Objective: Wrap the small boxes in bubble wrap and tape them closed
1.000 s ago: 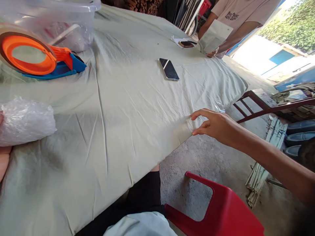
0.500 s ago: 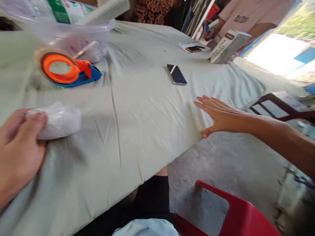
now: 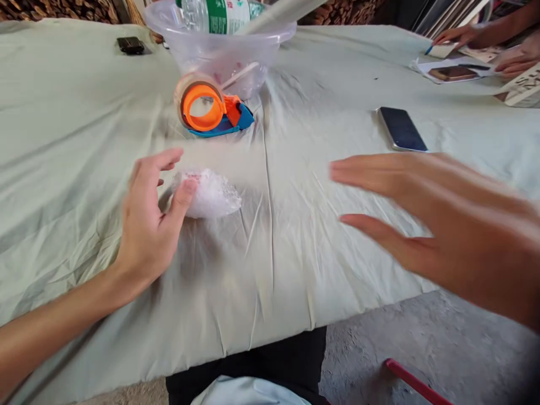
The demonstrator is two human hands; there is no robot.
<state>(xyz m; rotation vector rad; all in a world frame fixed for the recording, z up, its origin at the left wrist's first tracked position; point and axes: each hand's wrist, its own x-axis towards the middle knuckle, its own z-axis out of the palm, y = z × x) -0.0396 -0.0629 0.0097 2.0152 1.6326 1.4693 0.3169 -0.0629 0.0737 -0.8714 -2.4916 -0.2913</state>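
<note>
A small bundle of clear bubble wrap (image 3: 213, 197) lies on the cloth-covered table (image 3: 295, 242), left of centre. Around its left end is my left hand (image 3: 147, 216), its fingers raised and apart. The thumb overlaps the wrap's edge; whether it touches I cannot tell. My right hand (image 3: 439, 219), somewhat blurred, hovers over the table's right side with thumb and fingers apart, holding nothing. Behind the bundle stands an orange and blue tape dispenser (image 3: 215, 109) with a roll of tape on it.
At the back, a translucent plastic basin (image 3: 228, 53) holds a green-labelled bottle (image 3: 230, 16) and a pale roll (image 3: 282, 16). A phone (image 3: 401, 129) lies to the right. Another person's hands (image 3: 462, 36) are at the far right, near a box (image 3: 523, 87). A red chair (image 3: 415, 382) stands below.
The view has swung left. My left hand has opened from its grip on the bubble-wrap bundle, which now rests on the table. My right hand has come up closer to the camera, still open.
</note>
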